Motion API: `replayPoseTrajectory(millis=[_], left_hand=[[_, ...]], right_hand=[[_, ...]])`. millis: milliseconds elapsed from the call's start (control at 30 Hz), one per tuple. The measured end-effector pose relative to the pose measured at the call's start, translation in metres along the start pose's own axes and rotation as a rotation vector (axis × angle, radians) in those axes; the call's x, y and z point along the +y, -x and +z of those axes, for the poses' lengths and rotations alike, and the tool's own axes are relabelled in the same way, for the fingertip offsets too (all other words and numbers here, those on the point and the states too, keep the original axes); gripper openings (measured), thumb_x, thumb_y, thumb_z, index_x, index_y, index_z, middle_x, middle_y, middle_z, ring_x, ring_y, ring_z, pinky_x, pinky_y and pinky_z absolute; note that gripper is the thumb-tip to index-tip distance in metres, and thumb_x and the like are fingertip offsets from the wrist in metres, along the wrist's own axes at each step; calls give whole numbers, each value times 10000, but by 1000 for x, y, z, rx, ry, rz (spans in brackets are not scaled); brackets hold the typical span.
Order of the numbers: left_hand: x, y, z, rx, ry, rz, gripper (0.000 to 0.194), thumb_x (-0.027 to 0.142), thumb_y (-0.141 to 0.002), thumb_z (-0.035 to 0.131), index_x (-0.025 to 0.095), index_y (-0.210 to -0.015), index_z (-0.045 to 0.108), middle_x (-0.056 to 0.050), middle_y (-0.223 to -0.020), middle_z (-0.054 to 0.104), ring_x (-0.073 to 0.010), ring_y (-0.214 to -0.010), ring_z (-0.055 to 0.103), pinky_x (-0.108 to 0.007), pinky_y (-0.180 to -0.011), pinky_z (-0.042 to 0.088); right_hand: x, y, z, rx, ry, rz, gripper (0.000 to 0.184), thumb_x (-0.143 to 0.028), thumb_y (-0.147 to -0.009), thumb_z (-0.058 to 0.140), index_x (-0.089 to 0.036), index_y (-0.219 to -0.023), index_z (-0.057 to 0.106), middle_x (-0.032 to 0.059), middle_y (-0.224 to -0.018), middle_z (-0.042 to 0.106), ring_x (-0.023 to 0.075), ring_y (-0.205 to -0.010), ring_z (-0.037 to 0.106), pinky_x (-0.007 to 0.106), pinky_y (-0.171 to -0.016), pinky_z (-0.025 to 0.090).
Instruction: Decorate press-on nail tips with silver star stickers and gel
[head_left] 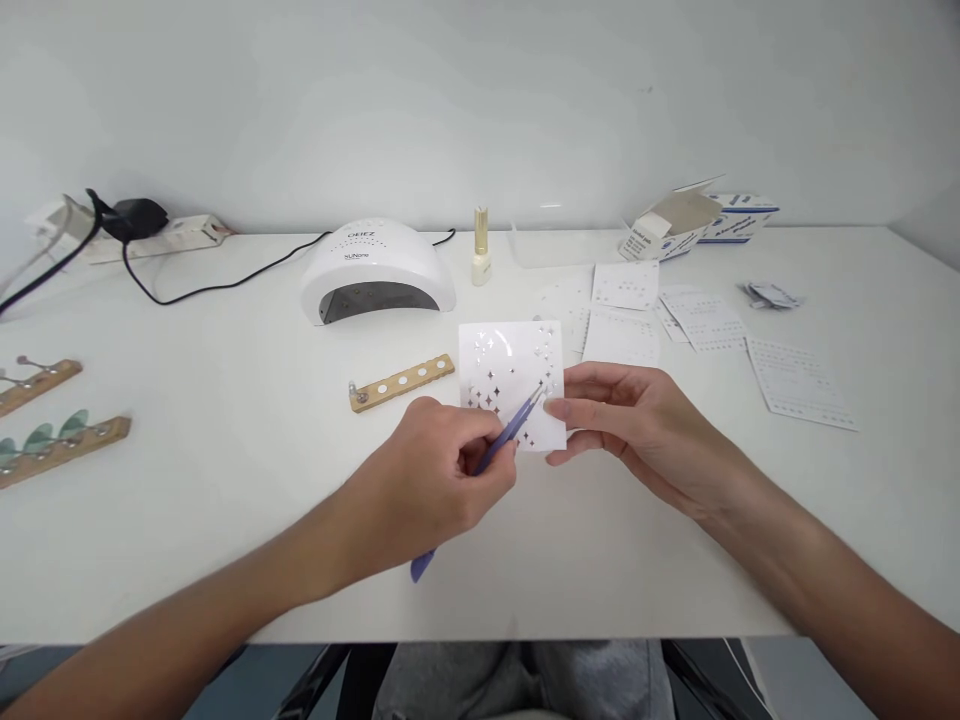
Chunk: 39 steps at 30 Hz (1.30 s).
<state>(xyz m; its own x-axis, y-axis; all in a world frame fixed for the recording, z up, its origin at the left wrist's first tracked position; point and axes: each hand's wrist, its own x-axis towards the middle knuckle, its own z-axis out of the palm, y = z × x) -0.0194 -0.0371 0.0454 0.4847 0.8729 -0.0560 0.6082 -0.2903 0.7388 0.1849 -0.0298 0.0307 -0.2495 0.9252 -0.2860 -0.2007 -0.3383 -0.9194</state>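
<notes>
My left hand [450, 465] is closed around purple tweezers [499, 447], their tips touching or just over the upper right part of a white sticker sheet [478, 365]. Shiny star-shaped stickers dot this sheet. My right hand [634, 415] pinches the sheet's right edge between thumb and fingers, holding it up off the table. Just left of the sheet lies a wooden strip [405, 382] with white round spots and a small clear piece at its left end.
A white nail lamp [377, 262] stands behind, beside a nail polish bottle [481, 250]. More sticker sheets [705, 318] lie at right, near an opened box [670, 222] and small packets [772, 294]. Wooden strips with green nail tips [67, 450] sit far left, below a power strip [172, 238].
</notes>
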Motion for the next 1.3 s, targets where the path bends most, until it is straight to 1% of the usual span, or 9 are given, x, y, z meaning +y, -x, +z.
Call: replayPoseTrajectory(millis=[133,233,300,367,433,600,733,900,1300], left_hand=[[0,-2,0,-9,-18,-1,393,269,-830,510,156,-537,273,37,-463,251,-60,-445,199,-243,-396,179],[-2,-1,1,-13,-33,-7,397,266,-827,509,156,-540,258,34,-472,236,-63,-453,187,-251,-401,173],[-3,0,1,-29,-31,-23,391,268,-827,509,155,-547,262,33,-481,237,-63,-458,190,-251,-403,174],[-4,2,2,-46,-23,-43,389,277,-827,511,155,-554,262,34,-485,245,-62,-459,193,-248,-402,176],[-4,2,3,-55,-16,-56,392,287,-828,510,154,-557,259,34,-483,251,-60,-455,193,-243,-397,179],[-1,2,3,-67,-3,-54,388,283,-826,506,154,-553,262,35,-478,251,-60,-453,189,-235,-384,175],[1,2,3,-63,-11,-29,380,243,-809,511,153,-542,257,36,-461,260,-61,-453,203,-228,-388,185],[1,1,3,-60,-8,8,377,228,-810,507,156,-535,259,36,-449,258,-61,-436,224,-235,-381,181],[0,2,3,-107,-31,-35,403,280,-856,474,154,-556,236,33,-469,271,-66,-444,209,-256,-409,187]], right_hand=[[-1,0,-1,-29,-8,19,114,-283,-728,760,-205,-794,710,20,-813,681,141,-694,632,368,-729,595],[-1,-1,-1,1,36,50,152,-334,-754,734,-199,-824,719,35,-776,667,150,-680,626,342,-716,562],[-1,-2,-1,32,77,47,181,-367,-748,736,-189,-766,707,14,-668,602,127,-603,566,300,-641,528],[-1,-1,0,57,128,29,240,-396,-744,736,-184,-656,665,-20,-571,494,96,-534,465,259,-556,462],[0,0,0,72,185,6,335,-435,-754,718,-184,-568,595,-35,-546,412,86,-522,392,248,-520,396],[4,1,1,134,356,-51,459,-533,-792,640,-191,-540,466,-34,-556,368,94,-527,328,269,-500,287],[4,3,3,194,480,-85,490,-543,-814,606,-198,-524,414,-43,-503,348,86,-468,270,287,-453,187],[5,4,6,208,530,-102,481,-537,-822,596,-204,-516,436,-38,-484,364,93,-456,261,295,-454,182],[9,2,4,181,425,-78,488,-549,-808,613,-193,-528,431,-46,-516,340,90,-493,265,292,-479,172]])
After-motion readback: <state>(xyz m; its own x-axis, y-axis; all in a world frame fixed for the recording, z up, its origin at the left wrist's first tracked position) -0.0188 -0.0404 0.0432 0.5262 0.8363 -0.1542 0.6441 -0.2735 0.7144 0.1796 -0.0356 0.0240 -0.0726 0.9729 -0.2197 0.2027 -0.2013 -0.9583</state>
